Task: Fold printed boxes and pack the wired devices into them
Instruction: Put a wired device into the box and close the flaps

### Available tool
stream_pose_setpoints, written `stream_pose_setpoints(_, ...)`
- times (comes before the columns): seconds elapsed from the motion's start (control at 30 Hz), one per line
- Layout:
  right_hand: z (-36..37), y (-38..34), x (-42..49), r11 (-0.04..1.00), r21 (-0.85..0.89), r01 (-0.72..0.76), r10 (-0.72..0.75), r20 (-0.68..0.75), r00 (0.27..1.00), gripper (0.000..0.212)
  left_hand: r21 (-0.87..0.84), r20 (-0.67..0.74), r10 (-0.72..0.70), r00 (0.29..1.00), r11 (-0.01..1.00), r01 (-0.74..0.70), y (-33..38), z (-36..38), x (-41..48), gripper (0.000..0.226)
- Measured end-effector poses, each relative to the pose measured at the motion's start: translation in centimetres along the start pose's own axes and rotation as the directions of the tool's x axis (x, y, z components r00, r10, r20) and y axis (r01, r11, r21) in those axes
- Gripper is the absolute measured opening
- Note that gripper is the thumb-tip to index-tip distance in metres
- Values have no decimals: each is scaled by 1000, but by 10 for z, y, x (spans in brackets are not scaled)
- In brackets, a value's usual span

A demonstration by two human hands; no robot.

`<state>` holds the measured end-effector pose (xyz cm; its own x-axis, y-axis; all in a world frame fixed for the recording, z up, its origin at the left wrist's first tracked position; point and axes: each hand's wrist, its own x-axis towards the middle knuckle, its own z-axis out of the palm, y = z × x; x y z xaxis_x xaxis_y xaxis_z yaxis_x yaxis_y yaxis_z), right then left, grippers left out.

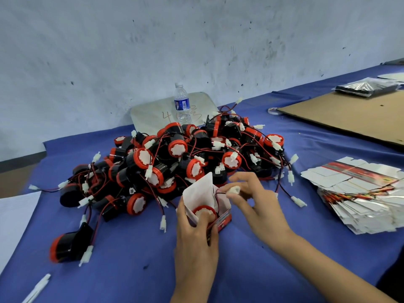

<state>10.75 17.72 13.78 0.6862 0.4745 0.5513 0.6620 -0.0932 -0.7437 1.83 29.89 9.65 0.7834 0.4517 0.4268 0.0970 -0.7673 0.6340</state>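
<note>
Wired device (204, 212) sits in the open printed box (223, 220); lead not tucked, flaps not closed.
Head view: left hand (196, 243) grips the box, thumb on the device; right hand (255, 202) pinches the white connector (235, 190) above the opening. Pile of devices (175, 158) with tangled wires lies just behind, stack of flat boxes (360, 197) at right, so most of the job looks left. Water bottle (181, 103) and cardboard sheet (349, 114) are well apart.

Glossy printed cardboard box (220, 219), matt cloth (131, 259)
</note>
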Motion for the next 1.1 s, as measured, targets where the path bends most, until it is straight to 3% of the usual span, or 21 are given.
stream_pose_setpoints(0.17,15,9,0,988,-150,-47,68,138,988,28,11,1,16,1000,1000,-16,-2,0,0,24)
stream_pose_setpoints(0.23,20,13,-3,958,-284,-28,79,170,982,27,11,4,7,1000,1000,-7,-1,-1,1,24)
stream_pose_setpoints(0.4,27,12,-1,825,-562,65,43,177,983,21,19,-13,42,999,999,-42,-3,1,0,23)
stream_pose_setpoints(0.5,30,5,6,700,-704,117,-47,119,992,18,59,24,5,1000,998,-7,-2,2,0,25)
stream_pose_setpoints(0.53,32,4,6,668,-736,111,-15,136,991,16,73,34,-9,999,997,6,-2,2,-1,26)
stream_pose_setpoints(0.57,35,5,6,649,-750,127,11,176,984,6,84,41,-18,999,996,14,-1,2,-1,26)
stream_pose_setpoints(0.63,35,12,2,701,-708,87,72,192,979,26,102,48,-28,998,995,23,1,0,-2,26)
stream_pose_setpoints(0.73,30,10,-5,746,-662,72,46,158,986,44,93,61,-61,996,994,55,1,0,-3,30)
stream_pose_setpoints(0.8,31,9,-8,716,-693,83,79,199,977,58,42,62,-87,994,996,85,3,-2,-3,47)
stream_pose_setpoints(0.87,34,11,-11,693,-716,83,146,252,957,68,-8,52,-78,996,997,79,6,-4,-3,81)
stream_pose_setpoints(0.93,35,9,-13,694,-717,59,171,244,955,69,-33,-1,-29,1000,999,29,5,-2,-4,96)
stream_pose_setpoints(1.1,35,5,-15,612,-790,45,123,151,981,55,-36,-83,40,996,998,-43,0,6,-7,82)
